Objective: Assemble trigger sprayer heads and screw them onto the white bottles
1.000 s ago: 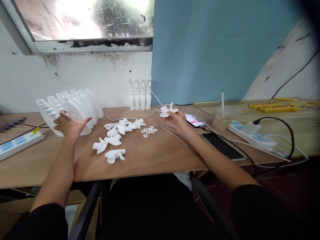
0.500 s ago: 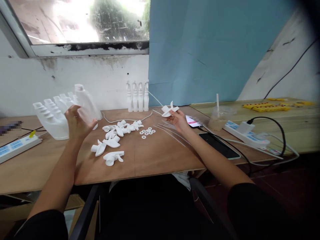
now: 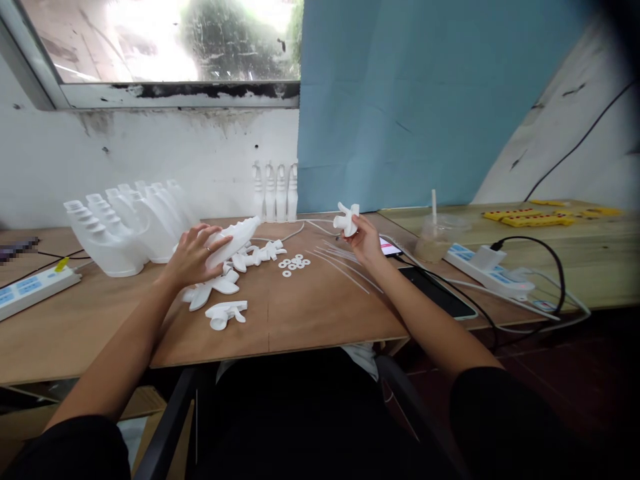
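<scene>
My left hand is closed round a white plastic bottle, which lies tilted with its neck pointing right, just above a heap of white spray triggers on the wooden table. My right hand is raised over the table and pinches a white spray trigger head. Between the hands lie several small white washers and thin white tubes.
A row of white bottles stands at the back left, and finished spray bottles by the wall. Power strips lie left and right, with a dark phone and a plastic cup with straw.
My left hand took one bottle out of the row and carried it right and down over the trigger heap, tipping it over. My right hand turned the trigger head upright.
</scene>
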A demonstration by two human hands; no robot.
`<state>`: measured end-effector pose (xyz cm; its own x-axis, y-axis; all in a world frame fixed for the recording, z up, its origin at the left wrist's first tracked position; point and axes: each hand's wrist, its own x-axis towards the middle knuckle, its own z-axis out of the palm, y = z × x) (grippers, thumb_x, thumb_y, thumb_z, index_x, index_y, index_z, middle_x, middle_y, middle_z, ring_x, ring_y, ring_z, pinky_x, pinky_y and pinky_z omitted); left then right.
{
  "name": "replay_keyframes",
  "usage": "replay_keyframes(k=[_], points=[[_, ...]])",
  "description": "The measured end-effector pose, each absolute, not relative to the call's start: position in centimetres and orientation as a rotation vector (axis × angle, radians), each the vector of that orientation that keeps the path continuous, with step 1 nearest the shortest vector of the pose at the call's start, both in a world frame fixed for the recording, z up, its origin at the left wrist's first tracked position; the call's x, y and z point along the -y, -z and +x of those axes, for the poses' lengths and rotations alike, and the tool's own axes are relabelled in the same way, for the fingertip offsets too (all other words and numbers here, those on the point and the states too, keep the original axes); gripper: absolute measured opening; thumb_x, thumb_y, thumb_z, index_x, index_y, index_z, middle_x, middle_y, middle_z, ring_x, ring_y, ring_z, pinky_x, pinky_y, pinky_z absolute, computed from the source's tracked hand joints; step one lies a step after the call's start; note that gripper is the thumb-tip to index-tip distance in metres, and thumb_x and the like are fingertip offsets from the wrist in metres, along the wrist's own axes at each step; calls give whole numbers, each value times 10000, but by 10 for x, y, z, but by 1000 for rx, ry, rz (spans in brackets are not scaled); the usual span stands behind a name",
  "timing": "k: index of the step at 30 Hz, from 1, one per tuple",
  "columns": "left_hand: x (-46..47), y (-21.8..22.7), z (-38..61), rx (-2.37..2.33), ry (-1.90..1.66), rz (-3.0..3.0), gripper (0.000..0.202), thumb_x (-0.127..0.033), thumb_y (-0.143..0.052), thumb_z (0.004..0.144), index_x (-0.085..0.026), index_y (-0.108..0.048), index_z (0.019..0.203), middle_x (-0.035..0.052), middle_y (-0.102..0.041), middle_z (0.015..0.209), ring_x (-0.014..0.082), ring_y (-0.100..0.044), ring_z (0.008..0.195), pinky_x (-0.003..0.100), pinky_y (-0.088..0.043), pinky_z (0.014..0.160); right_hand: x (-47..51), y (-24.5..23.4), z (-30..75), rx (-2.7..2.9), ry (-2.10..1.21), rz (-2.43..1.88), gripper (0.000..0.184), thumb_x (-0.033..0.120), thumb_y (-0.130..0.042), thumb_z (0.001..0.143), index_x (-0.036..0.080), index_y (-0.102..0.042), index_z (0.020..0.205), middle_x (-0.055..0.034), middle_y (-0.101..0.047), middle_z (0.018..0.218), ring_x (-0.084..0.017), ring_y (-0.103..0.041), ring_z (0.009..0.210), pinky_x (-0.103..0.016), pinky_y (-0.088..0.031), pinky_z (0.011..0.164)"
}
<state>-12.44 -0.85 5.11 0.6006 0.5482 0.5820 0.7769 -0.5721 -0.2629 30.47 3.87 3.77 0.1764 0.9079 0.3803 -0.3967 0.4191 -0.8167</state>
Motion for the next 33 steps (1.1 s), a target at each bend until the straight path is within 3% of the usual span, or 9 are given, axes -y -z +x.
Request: replay_keyframes(k=[25, 33], points=[[9, -52, -125, 974, 575, -2395, 629, -418, -572, 827, -319, -425, 1430, 98, -418, 1469, 354, -342, 1355, 510, -296, 1058, -39, -42, 317, 828, -1129, -531, 262, 346, -678, 670, 211, -545, 852, 30, -628, 700, -85, -479, 465, -220, -381, 414], [9, -53, -124, 784, 552, -2407, 654, -349, -564, 821, -283, -404, 1451, 112, -422, 1465, 362, -353, 1353, 503, -336, 1045, -38, -41, 311, 870, -1179, -566, 302, 355, -699, 654, 211, -533, 861, 31, -624, 699, -83, -462, 453, -225, -392, 411]])
